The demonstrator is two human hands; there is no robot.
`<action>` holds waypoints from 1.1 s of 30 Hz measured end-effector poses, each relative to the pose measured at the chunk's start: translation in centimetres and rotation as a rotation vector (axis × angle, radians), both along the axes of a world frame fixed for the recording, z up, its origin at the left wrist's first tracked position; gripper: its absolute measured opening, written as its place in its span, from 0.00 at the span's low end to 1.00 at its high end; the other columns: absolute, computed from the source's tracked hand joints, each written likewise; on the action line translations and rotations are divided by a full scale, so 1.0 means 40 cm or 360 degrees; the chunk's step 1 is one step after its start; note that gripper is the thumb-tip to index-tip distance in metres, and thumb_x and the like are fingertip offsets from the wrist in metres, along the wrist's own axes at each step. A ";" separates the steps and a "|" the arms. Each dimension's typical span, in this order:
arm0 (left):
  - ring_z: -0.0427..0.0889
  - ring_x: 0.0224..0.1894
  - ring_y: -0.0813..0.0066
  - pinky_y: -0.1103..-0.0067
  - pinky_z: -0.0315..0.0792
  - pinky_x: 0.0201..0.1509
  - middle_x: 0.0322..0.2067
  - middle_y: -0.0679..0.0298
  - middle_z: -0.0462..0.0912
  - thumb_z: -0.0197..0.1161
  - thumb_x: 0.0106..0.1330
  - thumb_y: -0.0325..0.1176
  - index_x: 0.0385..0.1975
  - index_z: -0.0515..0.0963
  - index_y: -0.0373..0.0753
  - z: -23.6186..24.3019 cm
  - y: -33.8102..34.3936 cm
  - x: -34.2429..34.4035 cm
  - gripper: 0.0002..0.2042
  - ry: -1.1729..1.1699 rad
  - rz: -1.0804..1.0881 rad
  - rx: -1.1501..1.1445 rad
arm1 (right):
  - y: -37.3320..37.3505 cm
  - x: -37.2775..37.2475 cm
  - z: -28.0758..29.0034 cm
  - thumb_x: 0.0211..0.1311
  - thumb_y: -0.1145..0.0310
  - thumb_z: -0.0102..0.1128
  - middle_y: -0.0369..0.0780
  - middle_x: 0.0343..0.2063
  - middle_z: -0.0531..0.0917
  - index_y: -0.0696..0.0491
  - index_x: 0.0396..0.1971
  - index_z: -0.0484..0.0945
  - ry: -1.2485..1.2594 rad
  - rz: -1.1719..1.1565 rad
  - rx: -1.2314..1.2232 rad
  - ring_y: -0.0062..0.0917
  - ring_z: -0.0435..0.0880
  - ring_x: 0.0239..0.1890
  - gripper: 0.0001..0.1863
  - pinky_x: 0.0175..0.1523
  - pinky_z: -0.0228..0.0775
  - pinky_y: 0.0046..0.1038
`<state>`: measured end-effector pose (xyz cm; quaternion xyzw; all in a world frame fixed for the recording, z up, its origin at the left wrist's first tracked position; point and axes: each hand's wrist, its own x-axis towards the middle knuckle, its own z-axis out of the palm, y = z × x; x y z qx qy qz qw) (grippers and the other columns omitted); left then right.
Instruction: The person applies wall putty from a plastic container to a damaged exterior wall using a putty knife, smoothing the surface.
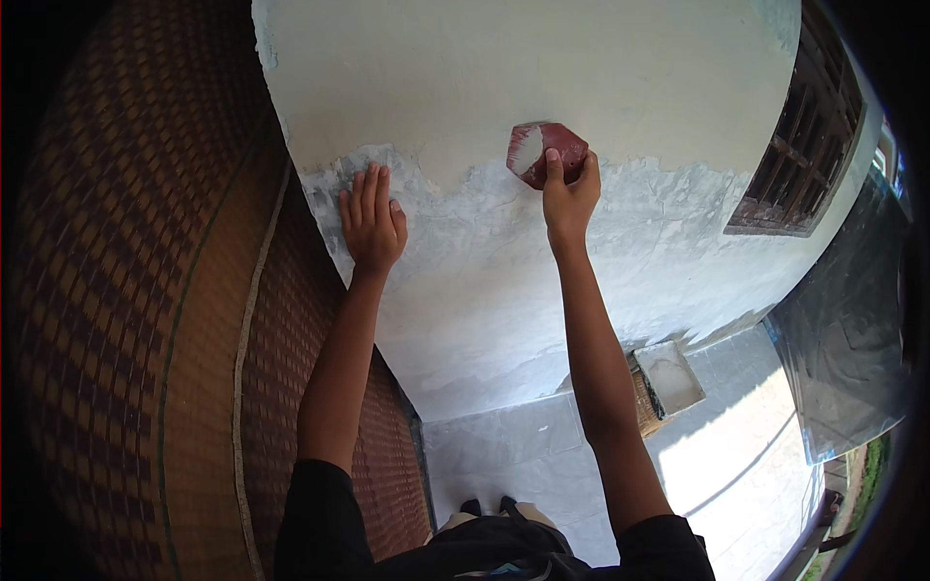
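Observation:
My left hand (373,218) lies flat, fingers extended, on the rough, flaking band of the painted wall (446,281), near its left edge. My right hand (570,198) grips a dark red, roughly six-sided piece of sandpaper (560,140) with pale powder on it, pressed to the wall where the cream upper paint meets the patchy white lower part. My thumb lies on the face of the red piece; some of my fingers are hidden behind or beside it.
Woven mat panels (126,290) line the left side. A barred window (794,116) is at the upper right. A low box (668,378) stands on the pale floor (494,445) at the wall's foot. A dark plastic sheet (838,329) hangs at the right.

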<state>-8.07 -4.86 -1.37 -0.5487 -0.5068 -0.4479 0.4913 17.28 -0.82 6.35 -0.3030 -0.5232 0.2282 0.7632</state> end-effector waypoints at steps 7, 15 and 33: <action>0.60 0.69 0.57 0.56 0.48 0.72 0.65 0.58 0.66 0.45 0.70 0.34 0.65 0.65 0.37 -0.005 -0.003 -0.010 0.23 0.0041 -0.0006 -0.0051 | -0.054 -0.094 0.018 0.62 0.68 0.63 0.47 0.34 0.82 0.60 0.43 0.71 -0.0254 0.0130 0.0176 0.31 0.83 0.37 0.15 0.46 0.73 0.30; 0.61 0.69 0.59 0.58 0.49 0.72 0.65 0.60 0.67 0.46 0.70 0.34 0.64 0.66 0.39 0.000 0.001 -0.006 0.23 0.0031 0.0015 -0.0023 | 0.006 0.002 0.000 0.61 0.72 0.63 0.47 0.34 0.82 0.61 0.43 0.70 -0.0100 -0.0144 0.0081 0.29 0.84 0.35 0.15 0.42 0.75 0.29; 0.60 0.69 0.57 0.57 0.47 0.72 0.65 0.58 0.65 0.44 0.70 0.34 0.65 0.64 0.37 0.000 -0.002 -0.005 0.23 0.0038 0.0004 -0.0067 | 0.020 -0.004 0.011 0.61 0.71 0.63 0.47 0.32 0.83 0.60 0.42 0.71 -0.0139 -0.0162 0.0168 0.31 0.84 0.34 0.14 0.42 0.75 0.30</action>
